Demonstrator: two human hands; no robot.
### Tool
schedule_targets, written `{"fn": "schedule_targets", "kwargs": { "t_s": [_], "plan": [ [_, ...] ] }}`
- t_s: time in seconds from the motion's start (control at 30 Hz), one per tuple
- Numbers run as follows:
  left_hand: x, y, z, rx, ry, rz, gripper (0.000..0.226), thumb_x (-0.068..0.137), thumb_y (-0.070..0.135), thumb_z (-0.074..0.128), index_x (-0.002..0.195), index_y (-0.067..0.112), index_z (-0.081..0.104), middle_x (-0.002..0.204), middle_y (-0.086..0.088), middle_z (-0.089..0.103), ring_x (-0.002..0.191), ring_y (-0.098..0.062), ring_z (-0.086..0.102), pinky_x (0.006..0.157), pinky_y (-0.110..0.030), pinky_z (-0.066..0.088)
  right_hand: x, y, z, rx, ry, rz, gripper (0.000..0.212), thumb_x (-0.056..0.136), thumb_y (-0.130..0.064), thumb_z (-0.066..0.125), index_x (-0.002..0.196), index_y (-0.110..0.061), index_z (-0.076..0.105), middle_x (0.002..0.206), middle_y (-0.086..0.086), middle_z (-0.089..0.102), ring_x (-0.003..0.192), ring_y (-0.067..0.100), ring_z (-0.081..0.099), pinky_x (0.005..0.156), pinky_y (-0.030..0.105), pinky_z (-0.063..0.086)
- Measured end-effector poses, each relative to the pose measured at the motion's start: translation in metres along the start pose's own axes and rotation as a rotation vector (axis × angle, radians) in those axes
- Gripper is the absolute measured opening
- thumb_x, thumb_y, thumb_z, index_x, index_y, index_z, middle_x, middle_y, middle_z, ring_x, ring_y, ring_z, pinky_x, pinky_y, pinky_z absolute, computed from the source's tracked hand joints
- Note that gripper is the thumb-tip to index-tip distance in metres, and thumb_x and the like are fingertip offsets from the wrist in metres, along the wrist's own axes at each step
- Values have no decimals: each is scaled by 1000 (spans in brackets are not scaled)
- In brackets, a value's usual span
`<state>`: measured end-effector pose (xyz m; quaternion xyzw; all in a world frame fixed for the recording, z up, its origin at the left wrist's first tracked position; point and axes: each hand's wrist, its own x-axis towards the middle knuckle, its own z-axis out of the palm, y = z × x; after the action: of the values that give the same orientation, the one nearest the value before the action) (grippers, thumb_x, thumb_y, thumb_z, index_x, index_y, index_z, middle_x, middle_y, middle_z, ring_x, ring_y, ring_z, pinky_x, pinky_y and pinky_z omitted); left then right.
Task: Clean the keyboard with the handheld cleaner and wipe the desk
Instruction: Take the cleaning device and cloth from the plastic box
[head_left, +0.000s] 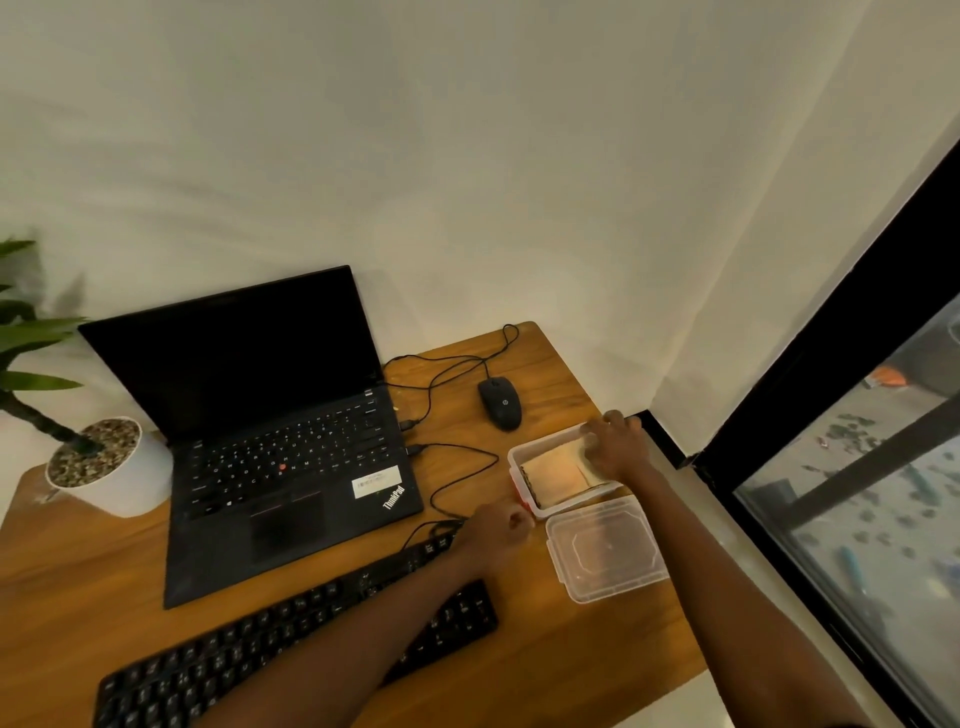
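A black external keyboard (270, 644) lies diagonally at the front of the wooden desk (78, 582). My left forearm crosses over it. My left hand (498, 530) is curled at the near corner of an open white plastic box (519, 457); whether it grips the box is hard to tell. My right hand (615, 444) reaches into the box, fingers on a folded beige cloth (556, 470). No handheld cleaner shows in view.
The box's clear lid (605, 551) lies just in front of it. An open black laptop (280, 452) stands behind the keyboard, with a wired mouse (500, 402) and loose cables (457, 467) to its right. A potted plant (104, 462) is at the left. A window (852, 478) is at the right.
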<state>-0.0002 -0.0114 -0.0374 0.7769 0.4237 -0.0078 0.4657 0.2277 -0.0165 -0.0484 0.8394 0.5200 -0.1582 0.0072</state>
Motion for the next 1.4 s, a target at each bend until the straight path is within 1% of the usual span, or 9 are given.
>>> {"fn": "schedule_targets", "kwargs": {
  "t_s": [0.1, 0.3, 0.5, 0.67, 0.9, 1.03, 1.13, 1.23, 1.4],
  "plan": [
    [-2, -7, -6, -75, 8, -6, 15, 90, 14, 55, 100, 13, 67, 100, 1, 65, 88, -11, 56, 74, -21, 46, 3, -1, 3, -37, 18, 1, 36, 90, -27, 44, 123, -16, 51, 128, 10, 46, 118, 31, 40, 97, 36, 36],
    [-8, -15, -14, -109, 33, -58, 25, 91, 14, 53, 75, 33, 55, 82, 15, 59, 89, -13, 59, 90, -36, 50, 2, -2, -8, 131, 135, 30, 28, 87, -19, 55, 113, -9, 59, 124, 11, 50, 117, 32, 39, 93, 36, 39],
    [-9, -15, -16, -136, 36, -61, 13, 92, 13, 52, 92, 20, 63, 82, 11, 60, 77, -6, 56, 81, -30, 50, -2, 2, -12, 159, 125, -1, 23, 88, -16, 53, 108, -10, 62, 121, 12, 52, 115, 29, 44, 93, 34, 39],
    [3, 3, -14, -19, 127, 30, 23, 91, 15, 52, 110, 9, 63, 109, -6, 63, 103, -24, 59, 85, -31, 46, -11, -13, -25, 332, 30, -57, 10, 83, -4, 60, 88, -13, 63, 107, 13, 63, 99, 27, 57, 80, 30, 45],
    [35, 54, -20, 130, 205, 211, 61, 85, 10, 62, 141, 12, 38, 145, -6, 36, 128, -26, 39, 101, -35, 37, -33, -37, -68, 544, -57, -281, 33, 74, 6, 64, 62, -24, 60, 75, -5, 62, 76, 11, 57, 71, 21, 45],
    [48, 64, -33, 138, 272, 191, 29, 86, 24, 60, 112, 10, 62, 113, -10, 61, 104, -29, 55, 84, -38, 45, -39, -41, -93, 775, -90, -291, 19, 76, 8, 63, 80, -10, 67, 83, 3, 63, 76, 10, 56, 72, 21, 45],
    [45, 62, -51, 72, 241, 193, 34, 82, 42, 57, 95, 11, 63, 89, -7, 64, 83, -23, 57, 74, -35, 44, -31, -31, -92, 974, -15, -206, 16, 83, 4, 61, 97, 0, 66, 89, 6, 64, 80, 12, 59, 70, 20, 49],
    [40, 61, -73, -116, 285, 188, 26, 89, 30, 62, 101, 7, 60, 90, -5, 58, 80, -18, 52, 64, -23, 40, -13, -20, -67, 740, 122, -122, 10, 85, -2, 59, 86, 0, 68, 87, 14, 67, 78, 22, 58, 70, 29, 49],
    [33, 48, -90, -260, 304, 213, 34, 91, 21, 60, 119, 3, 55, 113, -10, 62, 96, -18, 56, 70, -19, 45, 1, -23, -15, 254, -128, -156, 27, 84, -9, 63, 111, -5, 61, 112, 9, 61, 105, 22, 57, 88, 26, 44]
  ]
}}
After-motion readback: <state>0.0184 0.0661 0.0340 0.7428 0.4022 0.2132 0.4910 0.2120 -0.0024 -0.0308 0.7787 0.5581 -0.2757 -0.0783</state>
